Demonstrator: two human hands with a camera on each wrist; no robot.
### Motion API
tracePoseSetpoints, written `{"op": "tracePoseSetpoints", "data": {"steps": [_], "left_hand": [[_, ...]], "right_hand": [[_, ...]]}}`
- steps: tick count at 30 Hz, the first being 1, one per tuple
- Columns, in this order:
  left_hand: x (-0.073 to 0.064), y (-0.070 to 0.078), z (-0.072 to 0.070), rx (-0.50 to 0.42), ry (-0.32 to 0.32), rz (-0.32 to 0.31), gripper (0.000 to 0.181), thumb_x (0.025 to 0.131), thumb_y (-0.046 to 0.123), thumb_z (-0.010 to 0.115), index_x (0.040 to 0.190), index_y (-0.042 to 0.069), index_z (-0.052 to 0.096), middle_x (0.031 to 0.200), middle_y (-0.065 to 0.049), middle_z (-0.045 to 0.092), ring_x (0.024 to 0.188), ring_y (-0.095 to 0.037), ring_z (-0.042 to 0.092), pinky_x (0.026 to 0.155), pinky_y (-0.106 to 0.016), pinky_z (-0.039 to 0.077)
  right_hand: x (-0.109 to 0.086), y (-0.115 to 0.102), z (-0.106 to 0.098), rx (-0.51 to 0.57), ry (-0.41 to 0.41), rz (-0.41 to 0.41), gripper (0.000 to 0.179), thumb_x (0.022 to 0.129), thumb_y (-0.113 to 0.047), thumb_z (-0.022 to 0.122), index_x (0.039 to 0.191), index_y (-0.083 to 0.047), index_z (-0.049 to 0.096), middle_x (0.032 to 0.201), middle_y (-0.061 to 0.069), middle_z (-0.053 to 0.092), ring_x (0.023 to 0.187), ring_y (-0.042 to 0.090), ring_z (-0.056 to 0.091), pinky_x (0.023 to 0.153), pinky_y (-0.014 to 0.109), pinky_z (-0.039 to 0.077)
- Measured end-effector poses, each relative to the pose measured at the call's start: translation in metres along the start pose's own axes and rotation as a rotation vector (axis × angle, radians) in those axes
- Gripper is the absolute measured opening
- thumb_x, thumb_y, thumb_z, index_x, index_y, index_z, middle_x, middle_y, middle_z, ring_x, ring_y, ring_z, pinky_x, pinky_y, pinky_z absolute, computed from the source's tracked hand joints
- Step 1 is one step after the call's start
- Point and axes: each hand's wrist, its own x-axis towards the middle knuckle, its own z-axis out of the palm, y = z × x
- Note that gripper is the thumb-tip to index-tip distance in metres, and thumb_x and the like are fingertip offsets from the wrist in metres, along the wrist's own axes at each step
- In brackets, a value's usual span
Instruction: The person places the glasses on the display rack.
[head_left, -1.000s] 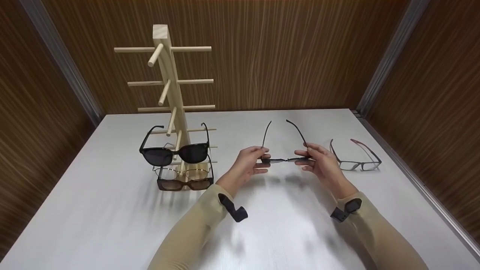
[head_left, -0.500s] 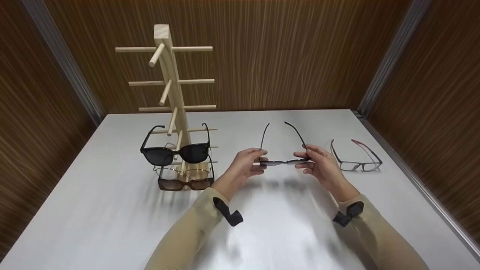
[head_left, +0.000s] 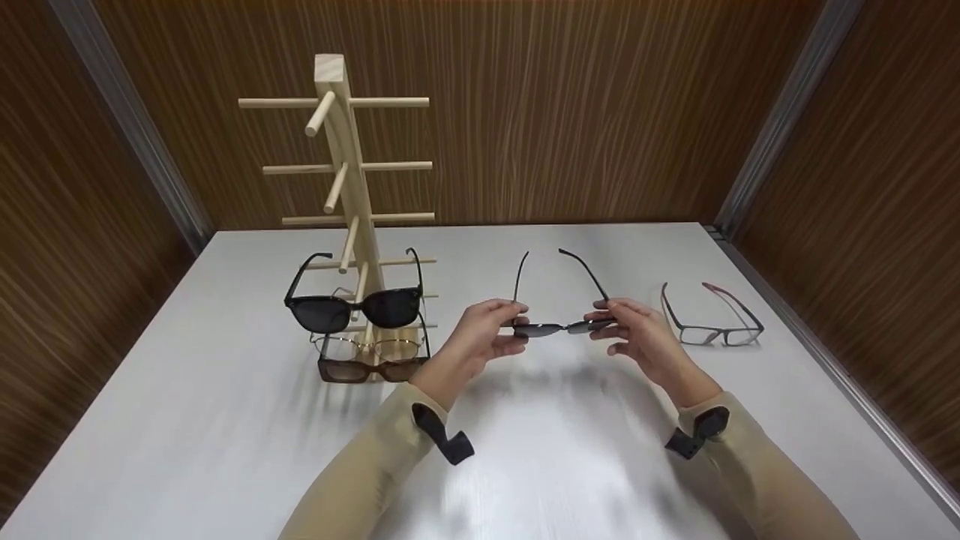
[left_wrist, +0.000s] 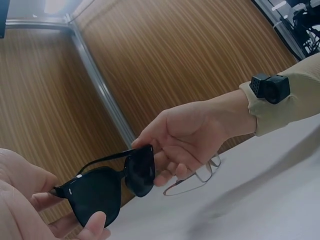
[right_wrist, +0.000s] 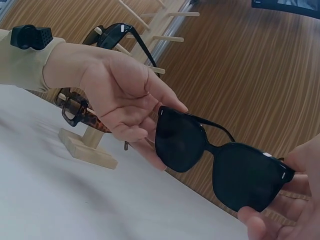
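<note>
Both hands hold one pair of black sunglasses [head_left: 537,330] above the table, temples unfolded and pointing away from the body. The left hand [head_left: 480,337] pinches the hinge end on the left. At the opposite hinge, the right hand [head_left: 641,336] has its thumb and fingers around the frame. Large dark lenses show up close in the left wrist view, where the sunglasses [left_wrist: 97,195] span the two hands. In the right wrist view, the sunglasses' [right_wrist: 245,175] lower edge has a left-hand fingertip against it.
A wooden peg rack [head_left: 360,202] stands at left, bearing black sunglasses [head_left: 321,315], gold-rimmed glasses [head_left: 397,349] and brown-framed sunglasses [head_left: 345,372] on lower pegs. Dark-framed eyeglasses [head_left: 701,336] lie at right on the white table [head_left: 187,420]. Wood-grain panels [head_left: 570,112] enclose the table.
Both hands, still holding the sunglasses, have come slightly toward the body, the left one also drifting left. The sunglasses have tilted, so more of their lenses shows.
</note>
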Motion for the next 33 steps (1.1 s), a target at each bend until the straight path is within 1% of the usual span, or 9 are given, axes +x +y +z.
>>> {"op": "tracePoseSetpoints", "data": {"steps": [2, 5, 8, 10, 15, 19, 26, 33], "left_hand": [[-0.002, 0.001, -0.001, -0.006, 0.004, 0.000, 0.023, 0.093, 0.016, 0.058, 0.110, 0.001, 0.061, 0.107, -0.016, 0.060, 0.070, -0.024, 0.063, 0.070, -0.033, 0.055], [-0.006, 0.003, -0.002, -0.009, 0.007, -0.002, 0.022, 0.093, 0.016, 0.057, 0.109, 0.002, 0.062, 0.108, -0.016, 0.060, 0.075, -0.027, 0.063, 0.070, -0.034, 0.055], [-0.010, 0.003, -0.003, -0.001, -0.005, 0.004, 0.021, 0.093, 0.017, 0.057, 0.108, 0.003, 0.062, 0.107, -0.015, 0.059, 0.080, -0.028, 0.063, 0.071, -0.034, 0.055], [-0.012, 0.004, -0.003, 0.008, -0.012, 0.012, 0.021, 0.094, 0.018, 0.056, 0.108, 0.003, 0.061, 0.105, -0.014, 0.059, 0.080, -0.028, 0.063, 0.070, -0.034, 0.055], [-0.022, 0.008, -0.002, 0.028, -0.020, 0.029, 0.023, 0.095, 0.020, 0.055, 0.109, 0.004, 0.061, 0.108, -0.015, 0.058, 0.080, -0.026, 0.064, 0.072, -0.035, 0.055], [-0.030, 0.013, -0.001, 0.048, -0.030, 0.055, 0.022, 0.095, 0.021, 0.055, 0.108, 0.005, 0.062, 0.109, -0.016, 0.059, 0.084, -0.027, 0.064, 0.072, -0.036, 0.055], [-0.044, 0.021, 0.002, 0.125, -0.029, 0.144, 0.025, 0.093, 0.025, 0.059, 0.107, 0.005, 0.060, 0.105, -0.014, 0.061, 0.087, -0.027, 0.065, 0.069, -0.037, 0.056], [-0.055, 0.026, 0.001, 0.141, -0.049, 0.172, 0.025, 0.093, 0.024, 0.058, 0.108, 0.004, 0.059, 0.103, -0.014, 0.061, 0.086, -0.027, 0.066, 0.065, -0.037, 0.056]], "right_hand": [[-0.001, 0.000, 0.001, 0.005, -0.011, -0.001, 0.038, 0.096, -0.027, 0.053, 0.122, 0.001, 0.051, 0.112, 0.013, 0.063, 0.093, 0.027, 0.063, 0.061, 0.029, 0.052], [-0.002, 0.000, 0.003, 0.010, -0.021, 0.000, 0.034, 0.096, -0.028, 0.053, 0.119, -0.003, 0.054, 0.113, 0.014, 0.062, 0.100, 0.032, 0.061, 0.068, 0.035, 0.055], [-0.004, 0.000, 0.005, 0.025, -0.028, -0.004, 0.032, 0.096, -0.028, 0.053, 0.118, -0.005, 0.055, 0.113, 0.014, 0.062, 0.103, 0.035, 0.060, 0.073, 0.039, 0.055], [-0.005, -0.001, 0.006, 0.042, -0.034, -0.010, 0.033, 0.095, -0.027, 0.054, 0.119, -0.004, 0.055, 0.112, 0.015, 0.063, 0.104, 0.036, 0.059, 0.075, 0.041, 0.054], [-0.009, -0.005, 0.008, 0.079, -0.050, -0.036, 0.028, 0.095, -0.024, 0.054, 0.115, -0.004, 0.057, 0.108, 0.014, 0.065, 0.101, 0.037, 0.061, 0.076, 0.043, 0.054], [-0.013, -0.009, 0.010, 0.096, -0.075, -0.067, 0.021, 0.096, -0.022, 0.053, 0.109, -0.006, 0.059, 0.107, 0.014, 0.065, 0.098, 0.036, 0.062, 0.075, 0.042, 0.054], [-0.020, -0.017, 0.015, 0.105, -0.112, -0.113, 0.023, 0.097, -0.022, 0.052, 0.112, -0.006, 0.059, 0.106, 0.015, 0.065, 0.097, 0.036, 0.063, 0.075, 0.041, 0.054], [-0.026, -0.022, 0.020, 0.108, -0.138, -0.148, 0.024, 0.097, -0.021, 0.051, 0.114, -0.006, 0.059, 0.104, 0.015, 0.066, 0.095, 0.036, 0.063, 0.075, 0.040, 0.054]]}}
